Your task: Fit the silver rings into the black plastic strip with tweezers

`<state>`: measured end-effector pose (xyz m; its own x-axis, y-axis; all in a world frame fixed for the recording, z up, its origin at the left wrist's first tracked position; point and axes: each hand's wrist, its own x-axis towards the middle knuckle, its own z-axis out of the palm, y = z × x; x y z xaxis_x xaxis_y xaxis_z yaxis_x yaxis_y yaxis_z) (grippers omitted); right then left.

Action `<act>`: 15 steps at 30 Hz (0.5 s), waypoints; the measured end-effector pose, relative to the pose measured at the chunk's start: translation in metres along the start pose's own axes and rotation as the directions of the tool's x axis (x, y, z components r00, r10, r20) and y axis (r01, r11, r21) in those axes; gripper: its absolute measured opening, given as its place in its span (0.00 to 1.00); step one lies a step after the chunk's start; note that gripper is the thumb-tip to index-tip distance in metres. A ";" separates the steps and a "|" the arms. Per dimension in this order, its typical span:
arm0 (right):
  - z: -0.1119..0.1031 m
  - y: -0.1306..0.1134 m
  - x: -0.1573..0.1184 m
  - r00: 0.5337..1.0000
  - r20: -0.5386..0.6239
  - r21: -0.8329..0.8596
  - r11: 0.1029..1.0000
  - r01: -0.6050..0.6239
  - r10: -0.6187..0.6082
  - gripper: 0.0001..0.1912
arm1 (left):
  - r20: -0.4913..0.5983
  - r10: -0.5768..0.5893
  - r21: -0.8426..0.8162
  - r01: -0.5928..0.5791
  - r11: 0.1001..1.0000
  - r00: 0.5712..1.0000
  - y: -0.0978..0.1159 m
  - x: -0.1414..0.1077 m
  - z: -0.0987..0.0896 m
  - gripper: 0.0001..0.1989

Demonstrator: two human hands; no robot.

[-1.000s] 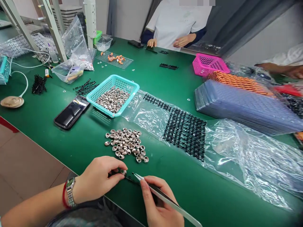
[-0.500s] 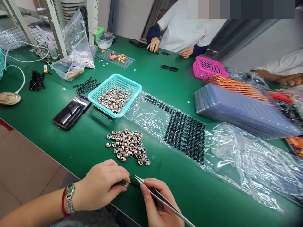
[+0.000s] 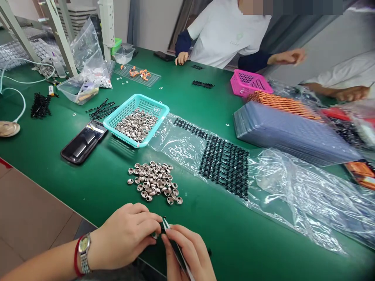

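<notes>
Near the table's front edge, my left hand (image 3: 124, 236) is closed in a pinch on a small silvery cup-shaped part (image 3: 154, 235), mostly covered by the fingers. A bit of black piece shows by the fingertips. My right hand (image 3: 191, 249) grips metal tweezers (image 3: 166, 225), their tips at that black piece beside my left fingers. Just beyond both hands lies a loose pile of silvery cup-shaped parts (image 3: 154, 179) with holes in them.
A turquoise basket (image 3: 136, 143) holds more silvery parts, beside a phone (image 3: 83, 142). Black toothed strips (image 3: 224, 166) lie in rows on clear plastic film (image 3: 281, 191). Stacked clear trays (image 3: 293, 132) and a pink basket (image 3: 249, 84) stand at right. A co-worker's hand (image 3: 288, 57) is raised opposite.
My right hand and the tweezers have moved left, bringing the tips against my left fingers. The tweezers now point more steeply. Across the table, a co-worker's hand has lifted and moved right.
</notes>
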<state>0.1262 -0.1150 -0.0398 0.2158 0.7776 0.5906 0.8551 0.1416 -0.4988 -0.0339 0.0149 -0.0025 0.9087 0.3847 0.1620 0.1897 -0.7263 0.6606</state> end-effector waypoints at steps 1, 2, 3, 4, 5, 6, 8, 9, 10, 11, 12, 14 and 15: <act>-0.001 0.000 0.001 1.000 0.009 0.004 1.000 0.025 -0.025 0.09 | -0.015 0.006 0.000 -0.006 1.000 1.000 0.000 -0.001 0.000 0.11; -0.002 0.001 0.001 0.999 0.010 0.017 0.999 0.030 -0.030 0.08 | -0.028 0.012 0.003 -0.012 1.000 1.000 0.000 -0.001 0.001 0.12; -0.003 0.002 0.002 1.000 0.003 0.034 0.999 0.010 -0.010 0.07 | -0.038 0.017 0.009 -0.016 1.000 0.999 0.000 -0.002 0.001 0.12; -0.004 0.003 0.002 1.000 -0.007 0.051 0.998 -0.023 0.024 0.07 | -0.041 0.018 0.016 -0.018 1.000 0.999 0.000 -0.002 0.001 0.13; -0.004 0.005 0.002 0.998 -0.015 0.067 0.996 -0.065 0.066 0.06 | -0.043 0.019 0.022 -0.018 1.000 0.999 0.000 -0.002 0.001 0.13; -0.004 0.006 0.002 0.993 -0.018 0.083 0.990 -0.112 0.114 0.05 | -0.044 0.020 0.031 -0.019 0.999 0.999 0.000 -0.002 0.001 0.13; -0.004 0.009 0.002 0.981 -0.009 0.107 0.976 -0.191 0.193 0.03 | -0.041 0.026 0.054 -0.023 0.998 0.999 0.000 -0.002 0.001 0.12; -0.004 0.010 0.002 0.976 0.002 0.120 0.969 -0.218 0.219 0.02 | -0.038 0.030 0.071 -0.027 0.997 0.999 0.000 -0.001 0.000 0.11; -0.003 0.011 0.002 0.971 0.017 0.134 0.962 -0.237 0.237 0.02 | -0.034 0.034 0.089 -0.031 0.996 0.999 0.001 -0.001 0.000 0.10; -0.002 0.011 0.002 0.966 0.027 0.145 0.955 -0.257 0.256 0.02 | -0.027 0.037 0.108 -0.033 0.994 0.999 0.001 0.000 0.000 0.10; -0.002 0.012 0.002 0.961 0.034 0.157 0.949 -0.275 0.273 0.02 | -0.019 0.037 0.126 -0.034 0.991 0.999 0.002 0.001 -0.001 0.09; -0.001 0.012 0.002 0.951 0.048 0.182 0.934 -0.308 0.304 0.02 | -0.010 0.041 0.161 -0.039 0.986 0.999 0.003 0.002 -0.001 0.08; -0.001 0.012 0.003 0.947 0.052 0.192 0.928 -0.321 0.317 0.02 | -0.009 0.044 0.176 -0.042 0.983 0.999 0.004 0.002 -0.001 0.07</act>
<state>0.1380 -0.1120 -0.0435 0.4505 0.8132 0.3685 0.6336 -0.0004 -0.7737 -0.0318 0.0136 0.0015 0.9127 0.3575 0.1979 0.2141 -0.8309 0.5135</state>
